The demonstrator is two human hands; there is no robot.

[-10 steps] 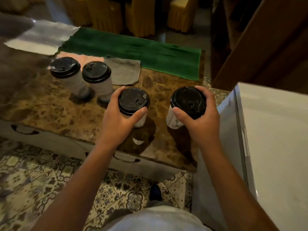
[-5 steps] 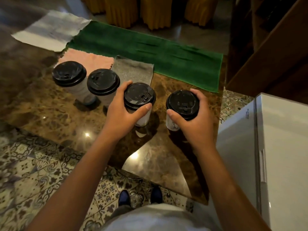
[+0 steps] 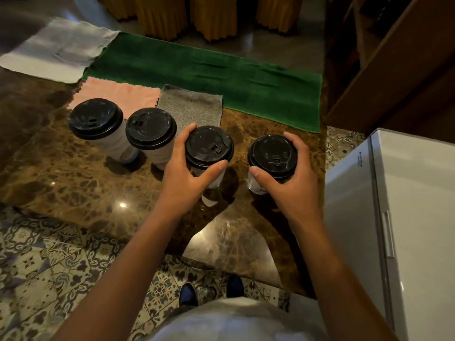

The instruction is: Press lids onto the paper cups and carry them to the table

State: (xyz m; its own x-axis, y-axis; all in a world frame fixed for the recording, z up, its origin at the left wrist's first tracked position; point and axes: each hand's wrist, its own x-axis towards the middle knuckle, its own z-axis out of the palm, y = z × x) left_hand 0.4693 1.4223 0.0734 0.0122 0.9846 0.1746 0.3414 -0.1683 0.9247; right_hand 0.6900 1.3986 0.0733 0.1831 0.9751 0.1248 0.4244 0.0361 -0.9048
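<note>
Several white paper cups with black lids stand in a row on the brown marble table (image 3: 73, 183). My left hand (image 3: 183, 175) wraps around the third cup (image 3: 209, 147), fingers behind it and thumb in front, just under the lid. My right hand (image 3: 290, 178) grips the fourth cup (image 3: 272, 153) the same way. Both held cups sit low at the table top; whether they touch it I cannot tell. Two more lidded cups, the far-left cup (image 3: 96, 119) and the second cup (image 3: 150, 129), stand free to the left, close together.
Behind the cups lie a pink cloth (image 3: 115, 93), a grey cloth (image 3: 190, 107), a long green cloth (image 3: 209, 70) and a white cloth (image 3: 56, 50). A white fridge-like cabinet (image 3: 406, 217) stands close at the right. Patterned floor tiles (image 3: 49, 267) and my shoes show below.
My view has moved forward over the table. Both hands have carried their cups farther onto the table, the left cup nearer the two standing cups. Both grips are unchanged.
</note>
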